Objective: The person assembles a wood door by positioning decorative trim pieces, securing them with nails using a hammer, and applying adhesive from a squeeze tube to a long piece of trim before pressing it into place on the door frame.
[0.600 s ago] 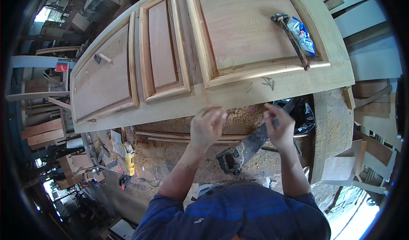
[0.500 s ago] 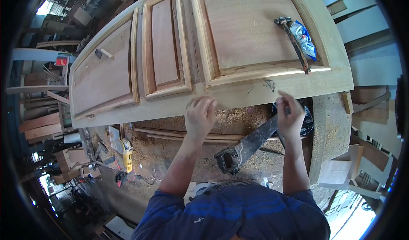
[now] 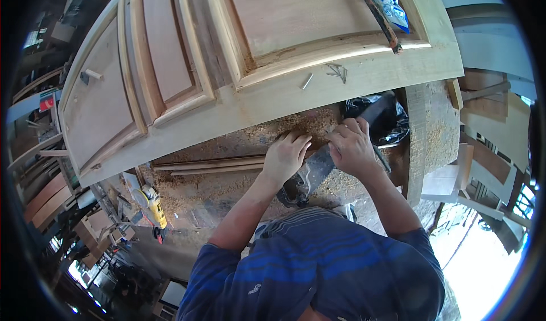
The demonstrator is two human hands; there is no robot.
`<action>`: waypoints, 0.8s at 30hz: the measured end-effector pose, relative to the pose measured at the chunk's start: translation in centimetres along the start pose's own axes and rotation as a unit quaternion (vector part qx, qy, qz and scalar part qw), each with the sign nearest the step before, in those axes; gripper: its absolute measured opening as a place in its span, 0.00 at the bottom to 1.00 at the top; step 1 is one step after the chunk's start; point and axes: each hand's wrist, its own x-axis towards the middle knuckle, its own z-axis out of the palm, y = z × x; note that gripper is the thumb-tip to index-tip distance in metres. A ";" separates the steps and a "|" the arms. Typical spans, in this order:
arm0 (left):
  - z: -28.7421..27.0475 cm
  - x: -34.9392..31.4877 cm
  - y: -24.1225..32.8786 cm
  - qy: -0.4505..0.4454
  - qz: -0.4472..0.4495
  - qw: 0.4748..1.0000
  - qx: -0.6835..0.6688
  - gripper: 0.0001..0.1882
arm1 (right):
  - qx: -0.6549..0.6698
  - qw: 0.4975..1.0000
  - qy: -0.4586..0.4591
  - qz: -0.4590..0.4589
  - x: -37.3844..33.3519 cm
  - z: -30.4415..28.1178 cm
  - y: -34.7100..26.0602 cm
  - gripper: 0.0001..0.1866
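Observation:
My left hand is above the workbench, its fingers bent in toward the thumb. To its right my right hand is bent over the blade of a handsaw, fingers pressed together. Whatever is between the fingers of either hand is too small or hidden to make out. The saw's dark handle lies close to my body, partly behind my left wrist, and its blade points away to the right. Ahead of both hands lies a pale wooden panelled door. On its near rail rest several thin nails and a short silvery piece.
A hammer and a blue-and-silver packet lie on the door. A black plastic bag is under its near edge. Thin wood strips and sawdust cover the bench. A yellow angle grinder sits at left.
Both hands have come down and closer together, from apart near the door's edge to over the saw. The whole view has shifted, so the door appears higher and further left.

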 end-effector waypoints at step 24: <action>-3.8 2.8 1.0 -0.130 0.126 0.981 0.065 0.12 | -0.055 0.935 0.339 0.091 13.8 -10.0 7.9 0.11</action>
